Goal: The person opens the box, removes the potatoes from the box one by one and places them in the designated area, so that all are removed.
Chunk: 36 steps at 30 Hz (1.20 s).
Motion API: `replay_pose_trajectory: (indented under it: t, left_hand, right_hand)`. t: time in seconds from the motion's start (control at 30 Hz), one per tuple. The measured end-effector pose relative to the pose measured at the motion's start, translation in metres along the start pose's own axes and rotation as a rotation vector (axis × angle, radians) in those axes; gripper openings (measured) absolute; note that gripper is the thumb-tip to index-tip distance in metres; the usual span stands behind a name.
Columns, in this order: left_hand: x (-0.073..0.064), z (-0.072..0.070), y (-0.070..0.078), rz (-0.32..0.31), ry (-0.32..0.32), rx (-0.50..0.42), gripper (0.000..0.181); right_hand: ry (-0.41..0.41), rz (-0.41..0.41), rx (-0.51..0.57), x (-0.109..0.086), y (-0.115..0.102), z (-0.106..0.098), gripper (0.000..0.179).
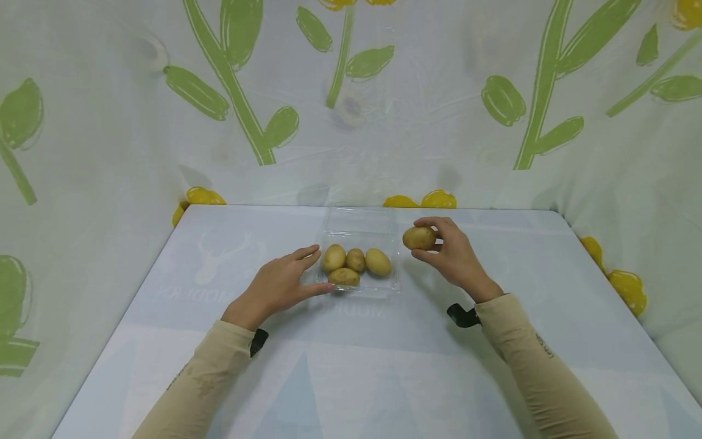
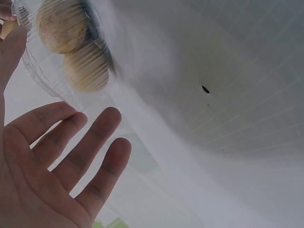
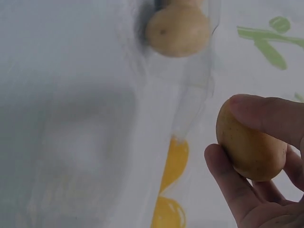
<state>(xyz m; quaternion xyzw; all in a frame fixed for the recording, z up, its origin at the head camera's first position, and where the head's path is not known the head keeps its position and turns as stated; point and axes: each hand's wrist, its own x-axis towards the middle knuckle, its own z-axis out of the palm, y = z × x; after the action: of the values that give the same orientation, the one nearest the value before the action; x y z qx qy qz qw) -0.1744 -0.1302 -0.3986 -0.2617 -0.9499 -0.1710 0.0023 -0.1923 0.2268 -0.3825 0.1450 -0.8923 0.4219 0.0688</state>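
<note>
A clear plastic clamshell box [image 1: 395, 284] lies on the table with its lid [image 1: 362, 221] folded back. Several potatoes sit in its base, among them a larger pale potato [image 1: 378, 262] at the right and a potato [image 1: 343, 278] at the front. My left hand [image 1: 276, 283] is at the box's left side, fingers extended and thumb at its front edge. In the left wrist view the fingers [image 2: 102, 126] are spread beside the clear wall. To the right of the box, my right hand [image 1: 455, 259] holds another potato [image 3: 251, 145] between thumb and fingers, above the table.
The white table [image 1: 548, 317] carries pale printed shapes and lettering. A white curtain [image 1: 417, 134] with green leaves and yellow flowers hangs behind it and along both sides. Dark wrist mounts [image 1: 463, 315] sit below the sleeves.
</note>
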Motion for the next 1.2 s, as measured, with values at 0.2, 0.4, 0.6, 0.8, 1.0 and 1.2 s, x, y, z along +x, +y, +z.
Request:
replay_pose_trajectory:
  t: [0.2,0.4,0.6,0.8,1.0,1.2]
  left_hand:
    - [0.001,0.0,0.0,0.001,-0.001,-0.002,0.086]
    - [0.001,0.0,0.001,-0.006,-0.006,-0.004,0.086]
    - [0.001,0.0,0.001,-0.004,-0.006,-0.005,0.085]
    - [0.001,0.0,0.0,-0.001,-0.002,0.003,0.086]
    - [0.001,0.0,-0.001,-0.005,-0.001,0.004,0.086]
    - [0.001,0.001,-0.001,0.002,0.002,-0.004,0.085]
  right_hand:
    - [0.019,0.021,-0.052,0.001,0.015,-0.005,0.057]
    - [0.036,0.043,-0.118,0.001,0.024,-0.008,0.056]
    - [0.015,0.103,-0.157,0.003,0.028,-0.008,0.055]
    - [-0.013,0.139,-0.176,0.006,0.032,-0.009,0.054]
    - [-0.042,0.165,-0.195,0.007,0.037,-0.006,0.052]
    - [-0.082,0.206,-0.193,0.007,0.038,-0.002,0.051]
